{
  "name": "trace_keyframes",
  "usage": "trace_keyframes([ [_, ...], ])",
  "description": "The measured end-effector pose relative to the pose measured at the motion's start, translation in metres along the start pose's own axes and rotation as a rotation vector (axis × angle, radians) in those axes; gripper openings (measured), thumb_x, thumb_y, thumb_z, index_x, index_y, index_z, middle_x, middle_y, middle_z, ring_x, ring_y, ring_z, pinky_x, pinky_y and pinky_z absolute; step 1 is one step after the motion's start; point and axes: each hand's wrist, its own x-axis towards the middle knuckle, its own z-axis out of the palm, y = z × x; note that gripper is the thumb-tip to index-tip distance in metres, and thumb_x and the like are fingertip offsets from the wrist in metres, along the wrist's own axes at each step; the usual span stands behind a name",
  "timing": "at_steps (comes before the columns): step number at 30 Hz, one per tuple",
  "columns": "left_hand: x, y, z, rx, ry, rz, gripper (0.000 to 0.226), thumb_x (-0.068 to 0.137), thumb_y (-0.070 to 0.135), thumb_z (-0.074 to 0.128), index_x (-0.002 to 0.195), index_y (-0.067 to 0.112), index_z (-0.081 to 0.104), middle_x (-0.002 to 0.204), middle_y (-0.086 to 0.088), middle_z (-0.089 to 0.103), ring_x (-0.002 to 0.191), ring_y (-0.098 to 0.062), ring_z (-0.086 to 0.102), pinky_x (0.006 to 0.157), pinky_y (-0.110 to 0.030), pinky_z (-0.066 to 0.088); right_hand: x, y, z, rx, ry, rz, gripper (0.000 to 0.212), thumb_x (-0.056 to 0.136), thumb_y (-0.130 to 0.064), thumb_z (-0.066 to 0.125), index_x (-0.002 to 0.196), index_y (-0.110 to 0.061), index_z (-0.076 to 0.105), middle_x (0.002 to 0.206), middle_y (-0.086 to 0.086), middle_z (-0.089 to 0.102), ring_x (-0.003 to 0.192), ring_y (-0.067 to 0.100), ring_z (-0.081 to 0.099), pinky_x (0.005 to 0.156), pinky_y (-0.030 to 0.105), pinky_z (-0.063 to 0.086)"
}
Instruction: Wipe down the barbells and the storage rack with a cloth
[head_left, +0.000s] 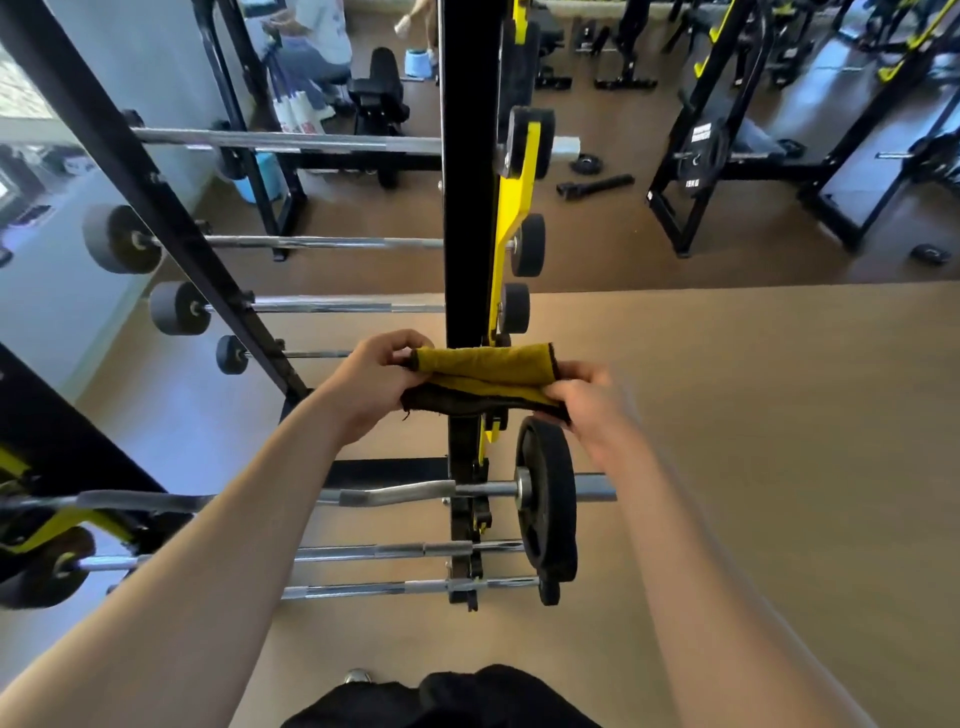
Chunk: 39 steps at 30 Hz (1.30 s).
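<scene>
Yellow cloth (483, 371): I am pinching it in my left hand (374, 384) and, seemingly, right hand (587, 405); rack (467, 208) and barbells (395, 492) are waiting.

Folded yellow-and-black cloth (483, 370) in front of black-and-yellow storage rack (469, 208) with horizontal chrome barbells (322, 241)

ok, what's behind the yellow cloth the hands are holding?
The black rack upright and its yellow bracket run behind the cloth, which the left hand and right hand pinch at its ends. The stretch it covers is hidden.
</scene>
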Motion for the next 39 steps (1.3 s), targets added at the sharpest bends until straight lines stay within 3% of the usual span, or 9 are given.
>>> trace_keyframes([
  [4, 0.003, 0.000, 0.002, -0.322, -0.048, -0.090, 0.040, 0.105, -0.005, 0.040, 0.091, 0.009, 0.075, 0.115, -0.020, 0.064, 0.115, -0.036, 0.063, 0.109, -0.047, 0.052, 0.003, -0.002, -0.004, 0.258, -0.049, 0.017, 0.022, 0.106, -0.003, 0.047, 0.119, -0.013, 0.063, 0.106, 0.018, 0.072, 0.079, 0.025, 0.075, 0.063, 0.029, 0.058],
  [7, 0.005, 0.002, 0.005, -0.423, 0.014, -0.146, 0.031, 0.097, 0.009, 0.048, 0.086, 0.005, 0.077, 0.114, -0.021, 0.062, 0.115, -0.037, 0.059, 0.108, -0.046, 0.052, 0.004, -0.002, -0.002, 0.429, -0.089, 0.079, 0.024, 0.108, -0.012, 0.040, 0.114, -0.006, 0.063, 0.104, 0.022, 0.065, 0.080, 0.028, 0.068, 0.063, 0.032, 0.057],
  [9, 0.004, 0.005, 0.007, -0.168, 0.059, -0.110, 0.022, 0.096, 0.024, 0.066, 0.091, 0.005, 0.076, 0.106, -0.016, 0.064, 0.105, -0.028, 0.060, 0.096, -0.039, 0.055, 0.005, -0.002, 0.001, 0.487, -0.102, 0.095, 0.023, 0.105, -0.024, 0.048, 0.102, -0.006, 0.063, 0.105, 0.021, 0.061, 0.090, 0.032, 0.066, 0.070, 0.035, 0.059],
  [14, 0.008, 0.006, 0.014, 0.457, 0.005, -0.030, 0.010, 0.089, 0.028, 0.080, 0.096, 0.021, 0.079, 0.103, 0.001, 0.068, 0.100, -0.015, 0.062, 0.075, -0.023, 0.049, 0.013, 0.008, 0.008, -0.004, -0.019, -0.074, 0.016, 0.093, -0.010, 0.070, 0.106, -0.019, 0.071, 0.115, 0.007, 0.065, 0.106, 0.025, 0.067, 0.082, 0.031, 0.062],
  [19, 0.015, -0.002, 0.029, 0.789, 0.028, -0.010, 0.034, 0.086, 0.064, 0.066, 0.098, 0.034, 0.075, 0.116, 0.006, 0.063, 0.112, -0.018, 0.057, 0.093, -0.038, 0.052, 0.012, 0.014, 0.019, -0.488, 0.117, -0.190, 0.023, 0.100, -0.022, 0.061, 0.117, -0.021, 0.077, 0.107, -0.001, 0.074, 0.090, 0.009, 0.067, 0.073, 0.022, 0.058],
  [25, 0.008, 0.008, 0.052, 0.663, -0.051, 0.075, 0.021, 0.104, 0.037, 0.060, 0.116, 0.020, 0.066, 0.106, 0.000, 0.068, 0.091, -0.011, 0.066, 0.083, -0.032, 0.061, 0.006, 0.010, 0.039, -0.430, 0.045, -0.224, 0.029, 0.102, -0.037, 0.064, 0.124, -0.019, 0.067, 0.103, -0.004, 0.069, 0.087, 0.003, 0.065, 0.061, 0.010, 0.050],
  [31, 0.009, -0.015, 0.071, 0.425, 0.014, -0.093, 0.022, 0.105, 0.032, 0.059, 0.125, 0.021, 0.058, 0.112, 0.000, 0.059, 0.104, -0.016, 0.061, 0.091, -0.035, 0.059, 0.019, 0.029, 0.034, -0.043, -0.055, 0.117, 0.020, 0.096, -0.035, 0.073, 0.109, -0.022, 0.065, 0.118, 0.008, 0.071, 0.107, 0.024, 0.071, 0.093, 0.042, 0.062],
  [37, 0.012, -0.007, 0.067, 0.399, 0.019, -0.162, 0.016, 0.105, 0.030, 0.059, 0.119, 0.022, 0.061, 0.107, -0.003, 0.065, 0.098, -0.017, 0.065, 0.082, -0.031, 0.058, 0.005, 0.002, 0.036, -0.596, -0.012, -0.172, 0.033, 0.107, -0.039, 0.053, 0.122, -0.015, 0.070, 0.095, -0.002, 0.068, 0.081, 0.008, 0.063, 0.066, 0.020, 0.050],
  [39, 0.011, -0.005, 0.069, 0.379, 0.149, -0.127, 0.018, 0.104, 0.030, 0.059, 0.116, 0.020, 0.066, 0.105, -0.003, 0.068, 0.095, -0.017, 0.066, 0.078, -0.029, 0.058, -0.004, -0.004, 0.043, -0.582, 0.151, -0.304, 0.030, 0.108, -0.031, 0.052, 0.129, -0.014, 0.066, 0.107, 0.001, 0.069, 0.089, 0.009, 0.062, 0.074, 0.019, 0.050],
])
